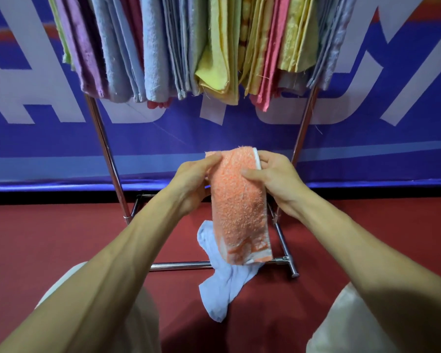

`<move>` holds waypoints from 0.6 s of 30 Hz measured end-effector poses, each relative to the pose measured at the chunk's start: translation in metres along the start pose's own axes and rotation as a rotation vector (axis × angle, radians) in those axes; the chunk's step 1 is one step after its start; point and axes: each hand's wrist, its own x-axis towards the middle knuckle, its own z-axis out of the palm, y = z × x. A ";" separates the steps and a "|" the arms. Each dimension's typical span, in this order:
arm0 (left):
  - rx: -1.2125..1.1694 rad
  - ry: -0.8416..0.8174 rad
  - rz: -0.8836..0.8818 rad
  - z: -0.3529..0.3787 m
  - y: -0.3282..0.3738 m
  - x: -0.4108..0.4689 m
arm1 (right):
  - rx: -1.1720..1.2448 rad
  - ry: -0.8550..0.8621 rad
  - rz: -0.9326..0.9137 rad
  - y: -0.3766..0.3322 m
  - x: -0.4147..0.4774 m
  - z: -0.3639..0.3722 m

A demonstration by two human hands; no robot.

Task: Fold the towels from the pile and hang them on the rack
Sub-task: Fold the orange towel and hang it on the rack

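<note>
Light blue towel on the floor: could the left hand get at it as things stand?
Probably not yet. The left hand and right hand both grip the orange towel, which hangs in front of the light blue towel. Once freed, the way down looks open.

There is just one camera. It sits on the person's head and looks forward and down. It is a wide view, so straight things bend near the edges.

Both arms come in from the bottom corners and meet in the middle, very close to the camera. The left hand [191, 183] and right hand [275, 178] are right in front of it, holding an orange towel [236, 207].

Past the hands, the camera looks down at the red floor [49, 238] and the rack [105, 154]. At the top edge hang the towels on the rack [163, 47], cut off above. A blue banner [61, 138] fills the back.
</note>
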 end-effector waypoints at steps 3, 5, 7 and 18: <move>0.094 -0.016 0.061 -0.001 -0.001 -0.001 | -0.125 -0.071 0.008 -0.003 0.001 -0.003; 0.157 -0.022 0.120 -0.002 0.000 -0.002 | -0.278 -0.049 -0.010 -0.013 0.001 -0.012; 0.217 -0.039 0.169 -0.003 0.003 -0.004 | -0.411 0.067 -0.034 -0.018 0.002 -0.021; 0.380 -0.287 0.308 0.004 0.010 -0.017 | -0.044 -0.117 0.061 -0.008 0.013 0.001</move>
